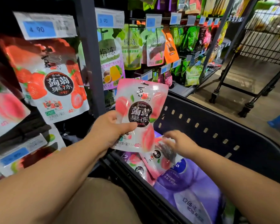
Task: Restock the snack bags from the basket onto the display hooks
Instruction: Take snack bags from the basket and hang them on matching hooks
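While the left hand [113,126] grips a pink peach jelly bag [141,101] by its lower left side, thumb clamped across the front and fingers tucked behind, the bag sits upright in the air over the left rim of the dark slotted basket [217,126], label facing the camera. The right hand [179,141] is down inside the basket, on top of a small pile of more peach bags [155,165]. It's pretty blurry, so can't really tell if the fingers are pinching one or just lying on it. Next to that pile, also in the basket, there's a big purple pack [192,183].

On the display, a strawberry jelly bag [55,81] hangs at upper left under a blue price tag [44,26] reading 4 90, tilted a bit. A dark shelf post [90,54] runs up between it and the held bag. Past the post, a second tag [109,18] says 3 90, with green plum jelly pouches [131,49] hanging in a row under it. A wire cart [265,38] stands off to the far right, well apart from the basket
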{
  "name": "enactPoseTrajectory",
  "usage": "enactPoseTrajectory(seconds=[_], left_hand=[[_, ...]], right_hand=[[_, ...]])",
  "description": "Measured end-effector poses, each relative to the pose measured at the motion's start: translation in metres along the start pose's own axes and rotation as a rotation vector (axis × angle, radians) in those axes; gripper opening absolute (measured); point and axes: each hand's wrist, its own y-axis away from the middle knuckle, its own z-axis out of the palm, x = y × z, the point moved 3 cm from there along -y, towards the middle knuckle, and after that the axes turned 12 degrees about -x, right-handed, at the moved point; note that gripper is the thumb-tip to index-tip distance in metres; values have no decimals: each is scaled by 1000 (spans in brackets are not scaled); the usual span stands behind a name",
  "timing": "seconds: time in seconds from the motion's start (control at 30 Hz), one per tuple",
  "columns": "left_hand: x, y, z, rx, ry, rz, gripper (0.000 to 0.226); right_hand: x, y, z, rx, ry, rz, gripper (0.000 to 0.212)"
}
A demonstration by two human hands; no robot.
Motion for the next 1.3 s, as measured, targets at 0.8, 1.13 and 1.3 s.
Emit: enactPoseTrajectory(seconds=[0.8,1.13,1.3], left_hand=[[-5,1,-12,325,144,171,12],[-3,17,-25,353,127,230,18],[2,31,-42,373,188,242,20]], right_hand=[[48,-23,84,-86,867,-151,59],[18,-16,59,-26,790,-134,35],[-9,-1,13,352,56,32,23]])
